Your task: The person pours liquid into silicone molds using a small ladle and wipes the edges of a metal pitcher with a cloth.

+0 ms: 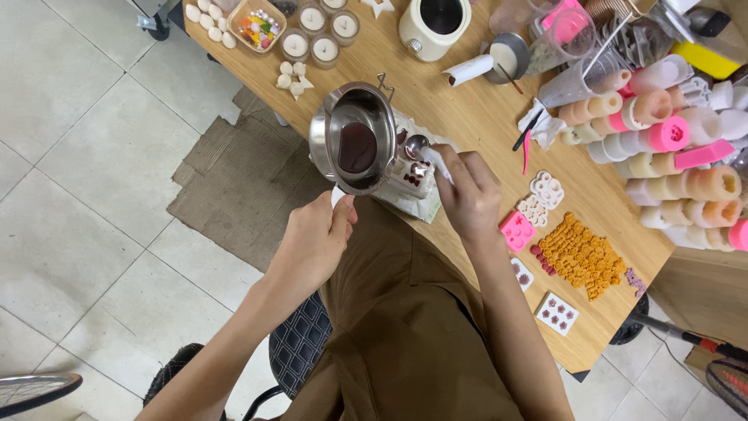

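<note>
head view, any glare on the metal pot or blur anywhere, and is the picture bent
Head view: even, soft light; bright glare on the rim of the metal pouring pot held by the left hand; right hand sharp, no motion blur; wooden table edges bow from wide-angle distortion.

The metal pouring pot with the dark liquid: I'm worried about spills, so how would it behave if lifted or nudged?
The metal pot looks rigid. It holds a pool of dark liquid, which would probably slosh and drag toward the low side. The left hand seems to grip it from one end only, so it may feel front-heavy. Its shiny wall could be slippery.
</note>
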